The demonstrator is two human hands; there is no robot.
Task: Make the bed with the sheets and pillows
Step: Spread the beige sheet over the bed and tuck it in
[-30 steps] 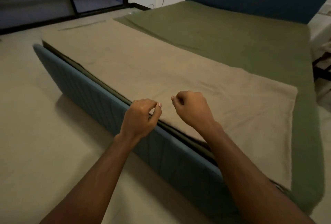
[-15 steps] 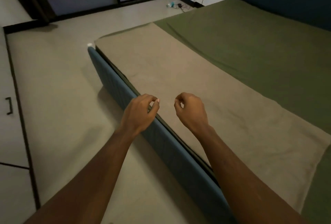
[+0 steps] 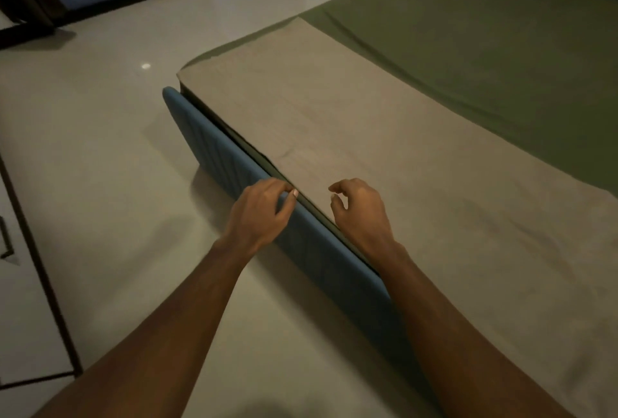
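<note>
Two hands, left [image 3: 259, 215] and right [image 3: 359, 213], loosely curled, empty, by tan sheet [image 3: 384, 156] edge; one footboard [image 3: 234, 163]; bare floor [image 3: 100, 150] leftward.

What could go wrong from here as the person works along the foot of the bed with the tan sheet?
The tan sheet covers only a strip of the green sheet; pulling its near edge could skew it. The left hand sits at the blue bed frame, so fingers could get pinched in the dark gap beside the mattress. The right hand is curled and apparently empty above the sheet, so it gives no hold against bunching.
</note>
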